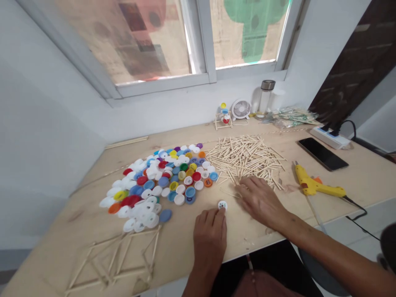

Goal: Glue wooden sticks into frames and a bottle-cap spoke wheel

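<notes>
My left hand (210, 235) rests on the table near its front edge, fingers close together. Its fingertips are at the rim of a white bottle cap (222, 204) with dark printing, pinning it to the wood. My right hand (260, 203) is at the near side of a heap of short wooden sticks (246, 156), fingers curled downward. One thin wooden stick (229, 193) pokes out left from its fingertips; the grip itself is partly hidden. Left of both hands spreads a pile of colourful bottle caps (163, 180).
A yellow glue gun (318, 186) lies on the right, beside a phone (323, 154) and a power strip (330, 137). Joined stick frames (119, 260) occupy the front left. Along the back stand a cap-and-stick model (223, 117), a small fan (241, 109) and a glass bottle (265, 101).
</notes>
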Motion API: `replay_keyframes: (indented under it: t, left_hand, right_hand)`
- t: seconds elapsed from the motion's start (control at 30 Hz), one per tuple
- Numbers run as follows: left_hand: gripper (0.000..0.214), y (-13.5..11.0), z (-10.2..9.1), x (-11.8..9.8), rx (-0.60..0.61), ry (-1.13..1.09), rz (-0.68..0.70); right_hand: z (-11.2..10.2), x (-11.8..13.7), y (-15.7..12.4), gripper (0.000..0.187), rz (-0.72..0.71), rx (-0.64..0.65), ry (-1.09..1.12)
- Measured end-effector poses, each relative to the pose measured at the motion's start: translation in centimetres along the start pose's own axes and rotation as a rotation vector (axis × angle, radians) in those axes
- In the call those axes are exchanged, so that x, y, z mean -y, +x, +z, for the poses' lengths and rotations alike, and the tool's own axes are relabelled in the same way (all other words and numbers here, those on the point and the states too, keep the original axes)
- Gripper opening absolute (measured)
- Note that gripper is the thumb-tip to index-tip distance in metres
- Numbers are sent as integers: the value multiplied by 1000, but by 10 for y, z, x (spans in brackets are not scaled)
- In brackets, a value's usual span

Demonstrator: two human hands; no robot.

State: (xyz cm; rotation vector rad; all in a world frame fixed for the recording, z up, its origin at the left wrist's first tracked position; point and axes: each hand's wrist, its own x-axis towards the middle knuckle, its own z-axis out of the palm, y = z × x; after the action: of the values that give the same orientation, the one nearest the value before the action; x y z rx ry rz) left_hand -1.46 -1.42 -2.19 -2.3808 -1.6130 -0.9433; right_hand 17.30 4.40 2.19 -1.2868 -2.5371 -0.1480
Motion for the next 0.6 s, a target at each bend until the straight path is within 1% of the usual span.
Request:
replay_keyframes:
  t: [0.03,0.13,0.27,0.43,0.5,0.6]
  left_hand:
    - [22,0,0,0,1,2,2]
    - [22,-1,0,0,-5,8,6]
    - [22,-2,2,1,-24,2,9]
    - [22,-1,3,1,-18,0,5]
    - [22,-1,2,0,-16,0,1]
    - [23,0,1,0,-10,-1,-3]
  right_hand:
    - [3,3,4,21,-31,6,-6]
    - [14,3,14,15,-80,26,-31]
    - [23,-15,17,13,-77,24,-51]
    - [17,-41,19,14,-109,41,-63]
    - [13,-49,21,14,-94,35,-66]
    - [6,-61,22,16,-30,10,-66]
